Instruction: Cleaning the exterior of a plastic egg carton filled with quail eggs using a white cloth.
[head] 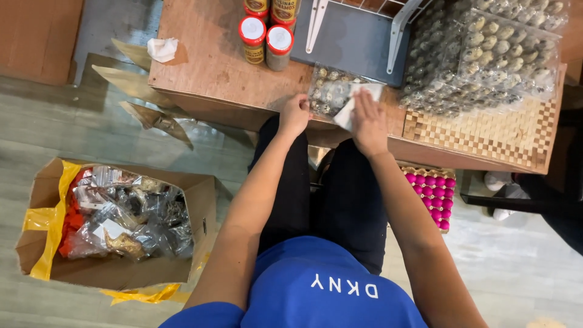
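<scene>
Egg pack (pixel 331 91) lies at the desk (pixel 206 67) edge, its length running left-right; left hand (pixel 294 114) curls on its near-left corner, right hand (pixel 368 121) presses flat on a white label (pixel 351 109) at its right end

A clear plastic pack of small speckled eggs (pixel 331 91) lies at the near edge of the brown wooden table (pixel 206 67). The left hand (pixel 295 114) rests at the pack's near left corner; the right hand (pixel 368 121) lies on a white paper slip (pixel 352 106) on the pack's right side. Far behind the pack sits a grey tray with a white wire frame (pixel 352 36), and left of that stand red-lidded spice jars (pixel 267 36). Right of the pack, a stack of clear egg packs (pixel 486 54) rests on a woven checkered mat (pixel 486 130). A crumpled white tissue (pixel 163 48) lies at the table's far left corner. On the floor, an open cardboard box lined with a yellow bag (pixel 45 231) sits near left, and a tray of pink eggs (pixel 432 194) lies under the table's right part.
</scene>
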